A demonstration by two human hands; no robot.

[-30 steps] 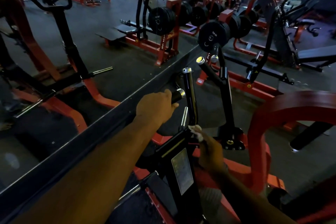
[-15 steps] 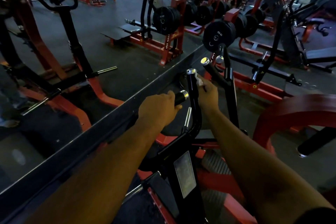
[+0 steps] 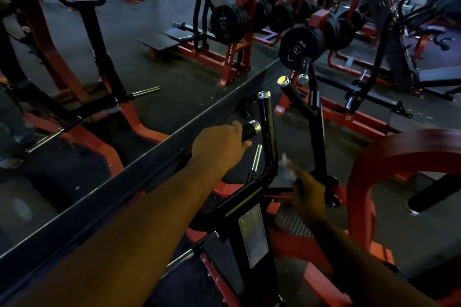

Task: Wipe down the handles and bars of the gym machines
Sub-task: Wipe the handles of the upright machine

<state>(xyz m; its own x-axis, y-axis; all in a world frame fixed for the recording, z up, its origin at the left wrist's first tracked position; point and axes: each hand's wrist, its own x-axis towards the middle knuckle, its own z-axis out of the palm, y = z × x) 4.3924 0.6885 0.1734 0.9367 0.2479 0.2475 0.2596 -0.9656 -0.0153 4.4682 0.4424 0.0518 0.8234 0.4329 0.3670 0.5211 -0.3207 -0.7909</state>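
Near the middle, on the red and black machine (image 3: pixel 359 172), the left hand (image 3: pixel 219 144) curls around the short black handle (image 3: pixel 250 129). Right of the upright black bar (image 3: pixel 268 127), the blurred right hand (image 3: pixel 309 194) seems to pinch a white cloth (image 3: pixel 285 167).

Two hands (image 3: pixel 219 143) (image 3: pixel 309 192), one white cloth (image 3: pixel 285 169), three chrome-capped black handles (image 3: pixel 267 117) (image 3: pixel 250 129) (image 3: pixel 290 92)
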